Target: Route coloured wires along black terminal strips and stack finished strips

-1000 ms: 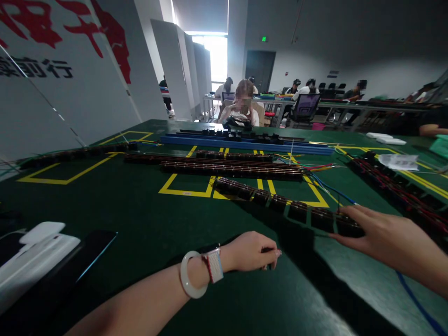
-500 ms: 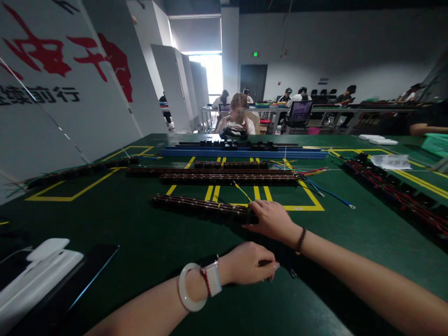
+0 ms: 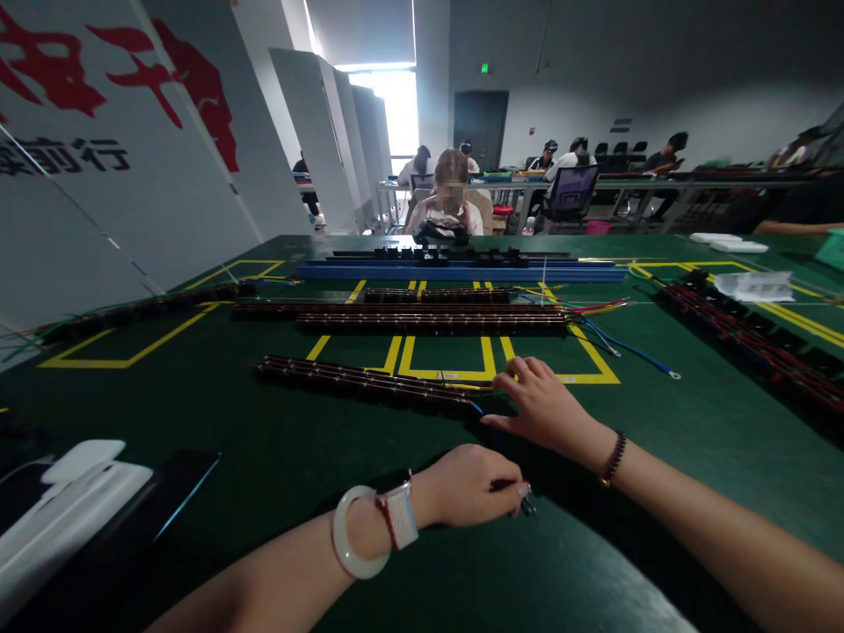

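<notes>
Right hand (image 3: 547,406) hangs loose by the long black copper-lined strip (image 3: 369,383), down but apart from the dark striped bundle (image 3: 428,323); left hand (image 3: 469,486) curls, grip unclear

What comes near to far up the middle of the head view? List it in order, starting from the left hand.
Left hand, front strip, long strips, short strip, blue rail, seated person.

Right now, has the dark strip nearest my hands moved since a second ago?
Yes, leftward: the dark strip now reaches past the left side of the yellow tape frame.
</notes>
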A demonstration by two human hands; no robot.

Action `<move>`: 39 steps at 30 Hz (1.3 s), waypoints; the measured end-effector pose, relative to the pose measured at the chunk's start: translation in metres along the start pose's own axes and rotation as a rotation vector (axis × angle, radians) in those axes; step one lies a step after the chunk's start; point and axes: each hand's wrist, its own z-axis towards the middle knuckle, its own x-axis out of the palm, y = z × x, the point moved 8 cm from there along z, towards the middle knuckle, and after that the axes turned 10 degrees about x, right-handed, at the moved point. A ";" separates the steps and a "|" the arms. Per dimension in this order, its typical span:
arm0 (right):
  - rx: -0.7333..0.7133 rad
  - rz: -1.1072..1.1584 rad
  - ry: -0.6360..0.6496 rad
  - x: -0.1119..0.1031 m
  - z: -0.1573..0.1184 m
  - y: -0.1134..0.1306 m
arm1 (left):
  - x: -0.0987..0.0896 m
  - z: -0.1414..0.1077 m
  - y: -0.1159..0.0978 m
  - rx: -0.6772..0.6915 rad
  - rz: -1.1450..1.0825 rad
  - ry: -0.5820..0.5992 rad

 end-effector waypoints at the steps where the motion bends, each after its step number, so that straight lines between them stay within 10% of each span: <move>1: 0.011 0.018 -0.003 0.000 -0.004 -0.002 | 0.000 0.000 0.000 -0.007 -0.002 0.003; 33: 0.281 0.535 0.610 0.045 -0.006 -0.022 | 0.005 -0.002 0.009 -0.142 -0.216 0.017; 39: 0.277 0.415 0.487 0.040 -0.011 -0.009 | 0.004 -0.002 0.012 -0.191 -0.344 -0.005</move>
